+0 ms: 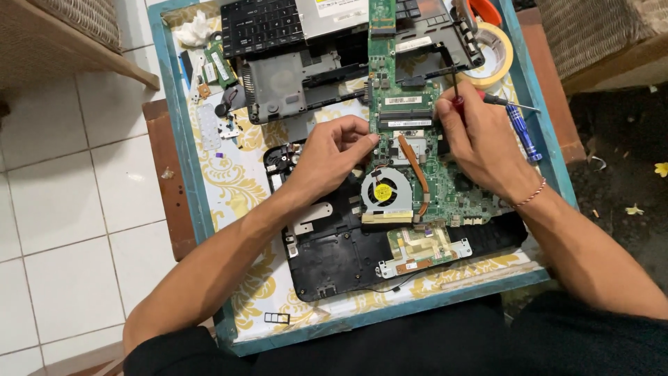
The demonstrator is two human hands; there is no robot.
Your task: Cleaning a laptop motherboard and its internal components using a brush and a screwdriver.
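Desk (182, 146) with blue rim over white tile floor (62, 230). Left hand (327, 157) pinches the green motherboard (403, 125) edge; right hand (480, 143) grips a red-handled screwdriver (457, 94) upright.

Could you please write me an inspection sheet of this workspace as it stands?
Surface: table with blue rim and yellow-patterned white cloth.
Job's things: green motherboard with round fan on a black laptop base; red-handled screwdriver upright over the board.
Clutter: keyboard, grey casing part, tape roll, blue screwdriver, memory sticks, tissue.
Grippers: left hand, fingers at the board's left edge; right hand holds the red-handled screwdriver.
Cables: thin black wire at the base's front edge.
Surroundings: white floor tiles, wicker seats.
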